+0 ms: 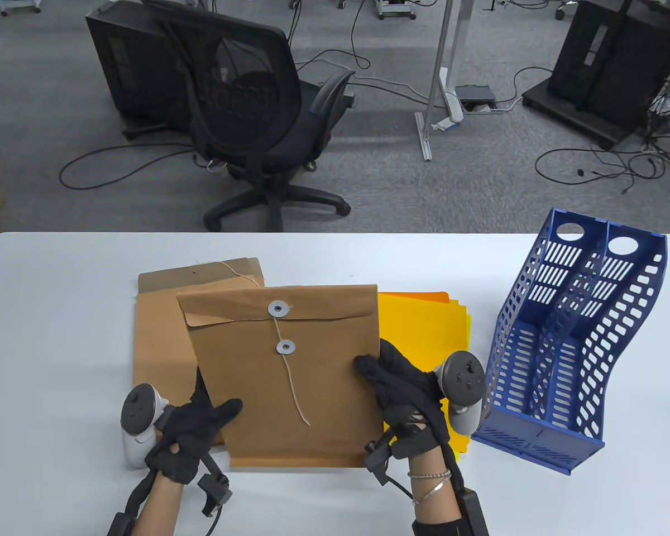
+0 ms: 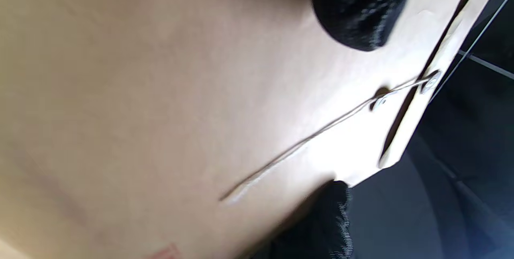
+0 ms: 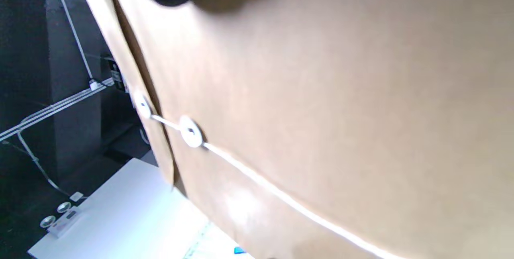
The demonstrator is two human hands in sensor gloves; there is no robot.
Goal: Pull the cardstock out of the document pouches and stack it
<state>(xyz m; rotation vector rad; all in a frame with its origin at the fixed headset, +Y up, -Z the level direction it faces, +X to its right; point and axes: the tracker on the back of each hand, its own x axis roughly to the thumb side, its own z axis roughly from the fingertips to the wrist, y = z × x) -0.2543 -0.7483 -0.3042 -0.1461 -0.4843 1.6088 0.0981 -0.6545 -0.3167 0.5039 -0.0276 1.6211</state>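
Two gloved hands hold a brown string-tie envelope (image 1: 282,379) by its lower side edges: the left hand (image 1: 192,427) pinches the lower left edge with the thumb laid on the front face, and the right hand (image 1: 396,391) grips the right edge, fingers curled onto the paper. Both grips are closed on the envelope, which is lifted and tilted toward the person above the white tabletop (image 1: 61,335), its flap (image 1: 279,310) folded down and its string (image 1: 291,385) hanging loose below the two round fasteners. Behind it lies a second, opened envelope (image 1: 162,324), and to its right a stack of yellow cardstock (image 1: 424,324); a blue file rack (image 1: 569,346) stands at the far right. The envelope looks light and thin, likely to bow if held at one corner, so the side edges are the sound hold. The flap probably must be lifted before any sheet inside can be drawn out.
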